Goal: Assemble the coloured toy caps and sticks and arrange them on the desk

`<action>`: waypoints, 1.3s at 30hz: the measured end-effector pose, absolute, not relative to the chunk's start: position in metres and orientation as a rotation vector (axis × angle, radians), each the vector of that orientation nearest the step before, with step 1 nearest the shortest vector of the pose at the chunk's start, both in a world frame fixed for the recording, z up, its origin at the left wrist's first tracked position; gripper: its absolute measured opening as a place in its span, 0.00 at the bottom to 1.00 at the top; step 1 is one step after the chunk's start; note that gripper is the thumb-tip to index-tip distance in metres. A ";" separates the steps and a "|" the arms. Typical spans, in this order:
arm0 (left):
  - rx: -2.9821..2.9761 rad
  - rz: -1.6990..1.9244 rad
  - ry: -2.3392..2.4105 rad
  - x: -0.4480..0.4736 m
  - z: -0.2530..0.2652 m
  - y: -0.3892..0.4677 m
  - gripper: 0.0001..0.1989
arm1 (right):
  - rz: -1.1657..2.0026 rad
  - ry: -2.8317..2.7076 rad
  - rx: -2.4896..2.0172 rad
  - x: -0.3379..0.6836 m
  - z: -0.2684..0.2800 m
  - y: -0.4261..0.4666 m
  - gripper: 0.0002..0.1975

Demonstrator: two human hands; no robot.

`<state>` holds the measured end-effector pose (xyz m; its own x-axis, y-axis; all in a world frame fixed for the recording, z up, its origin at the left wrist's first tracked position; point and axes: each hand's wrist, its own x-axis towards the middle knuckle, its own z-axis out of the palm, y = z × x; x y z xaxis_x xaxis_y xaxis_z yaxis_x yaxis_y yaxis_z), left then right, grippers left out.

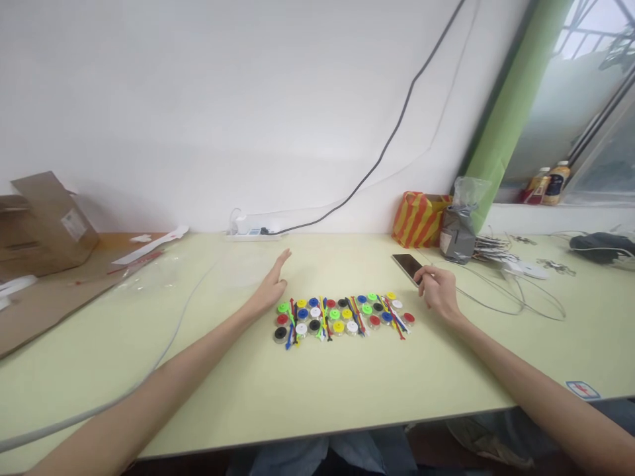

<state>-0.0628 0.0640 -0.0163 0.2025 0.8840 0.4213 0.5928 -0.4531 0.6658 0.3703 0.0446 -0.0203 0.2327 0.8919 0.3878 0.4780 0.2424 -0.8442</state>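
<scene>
My left hand [272, 285] is open on the table, fingers stretched out, just beyond the left end of a group of small parts. My right hand [438, 291] has its fingers closed at the near right end of a dark-screened smartphone [405, 265]. Between my hands lie several round discs in rows, among them a red disc [374, 321], a yellow disc [338, 326] and a black disc [280, 334], each on a clear base. Coloured plastic arrows, such as a blue arrow [289, 337], lie lengthwise among the discs.
An open cardboard box [44, 228] stands at the left. By the wall are a power strip [253, 234], a striped bag [419, 221] and a grey bag [459, 235]. A pale cable [149, 377] crosses the left side; loose wires [520, 301] lie right. A sticker [583, 389] marks the front edge.
</scene>
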 end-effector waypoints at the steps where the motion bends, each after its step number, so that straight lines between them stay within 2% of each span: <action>1: 2.127 1.116 1.389 -0.062 -0.016 0.064 0.43 | 0.456 -1.431 -1.356 0.366 -0.018 0.048 0.13; 8: 2.287 1.186 1.633 -0.064 0.000 0.043 0.37 | 0.150 -1.542 -1.103 0.323 0.011 0.099 0.29; 11: 2.652 0.960 1.729 -0.076 0.010 0.037 0.34 | -0.065 -1.702 -1.063 0.315 0.010 0.102 0.33; 13: 2.652 0.844 1.897 -0.088 0.012 0.040 0.32 | -0.154 -1.912 -1.045 0.318 0.005 0.096 0.33; 18: 2.310 0.583 2.260 -0.116 -0.002 0.057 0.36 | -0.090 -2.039 -1.037 0.329 -0.002 0.082 0.36; 24: 2.234 0.198 2.190 -0.128 -0.013 0.066 0.37 | -0.039 -1.987 -1.014 0.327 -0.002 0.087 0.36; 39: 2.294 0.216 2.179 -0.127 -0.015 0.067 0.32 | -0.020 -2.119 -0.967 0.273 0.016 0.041 0.35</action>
